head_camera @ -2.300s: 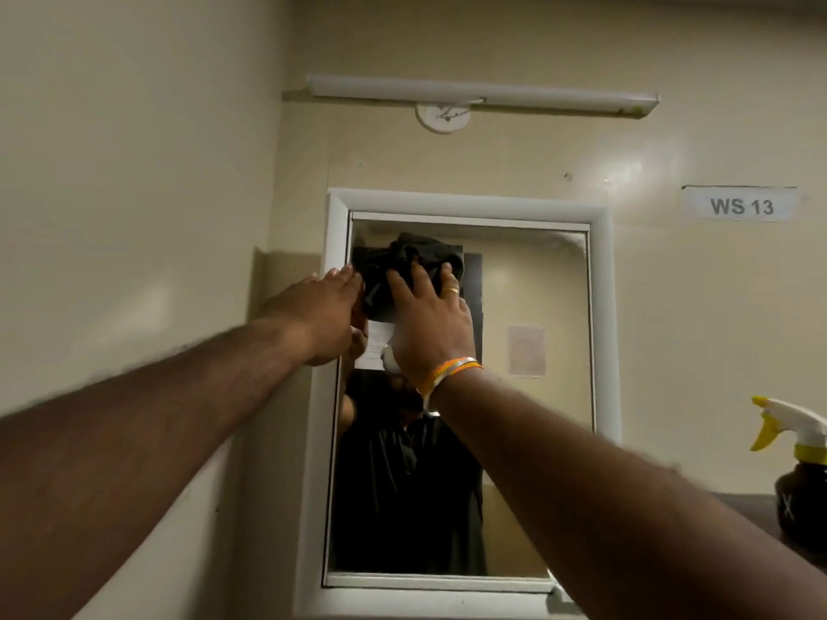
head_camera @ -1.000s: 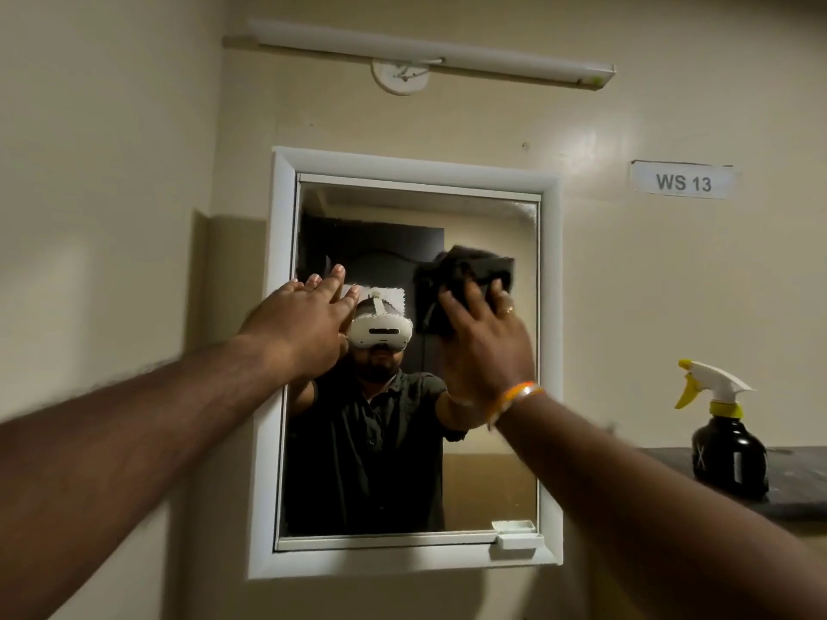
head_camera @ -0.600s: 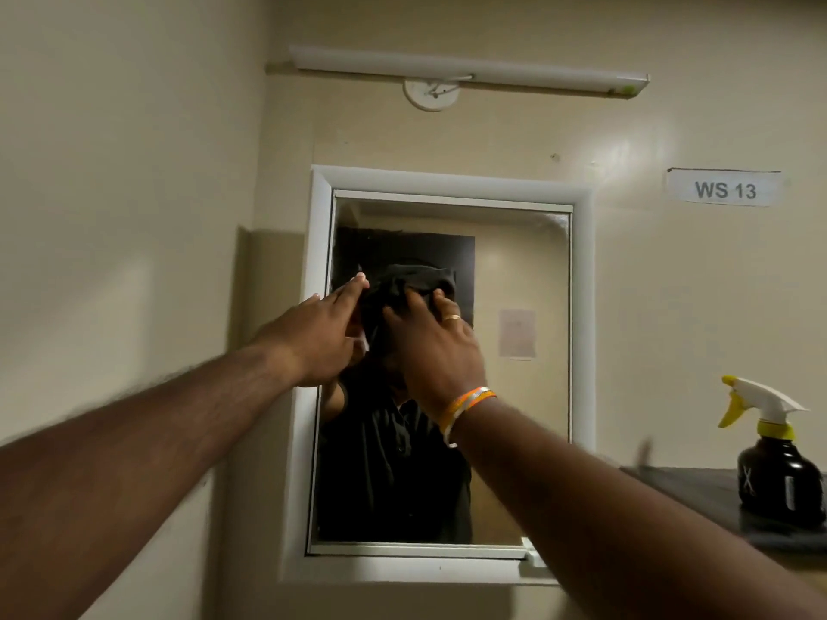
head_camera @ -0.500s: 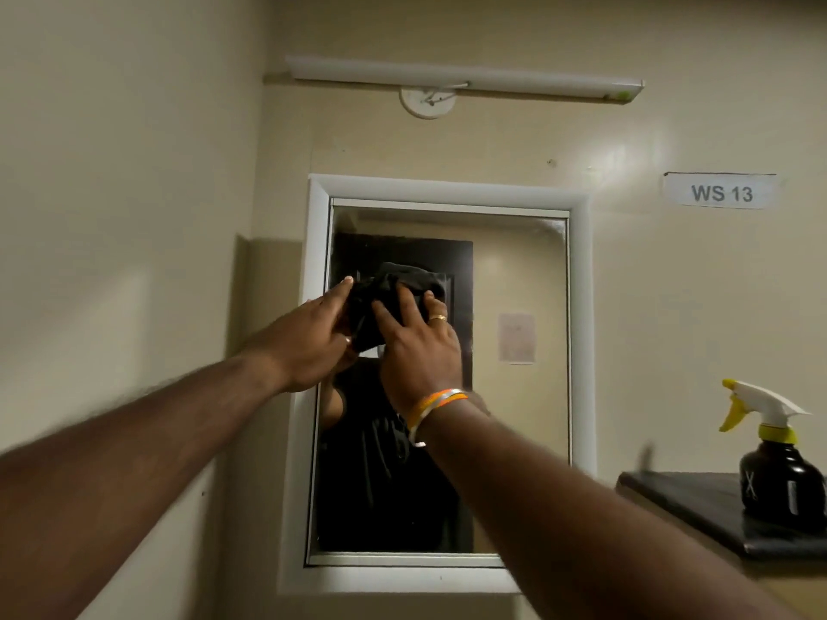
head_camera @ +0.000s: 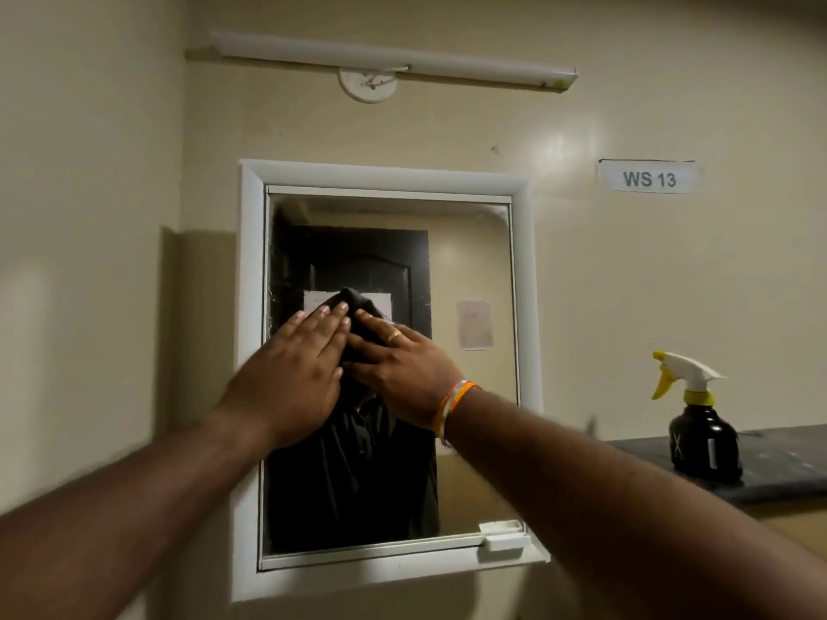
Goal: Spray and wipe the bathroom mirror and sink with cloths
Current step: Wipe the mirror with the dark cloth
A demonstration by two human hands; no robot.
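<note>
A white-framed wall mirror (head_camera: 474, 243) hangs in front of me. A dark cloth (head_camera: 358, 304) lies against the glass a little left of its centre, mostly covered by my hands. My right hand (head_camera: 398, 364), with a ring and orange wristbands, presses the cloth with straight fingers. My left hand (head_camera: 300, 364) lies flat beside it, fingers straight, its fingertips on the cloth's left edge. The sink is out of view.
A black spray bottle (head_camera: 702, 440) with a white and yellow trigger stands on a dark shelf (head_camera: 783, 467) to the right of the mirror. A tube light (head_camera: 394, 60) is fixed above, a "WS 13" label (head_camera: 649, 179) on the wall. A side wall is close on the left.
My right hand swept the cloth from the mirror's right side to the left, then down toward the middle. My left hand left the frame's edge and now lies flat beside the cloth.
</note>
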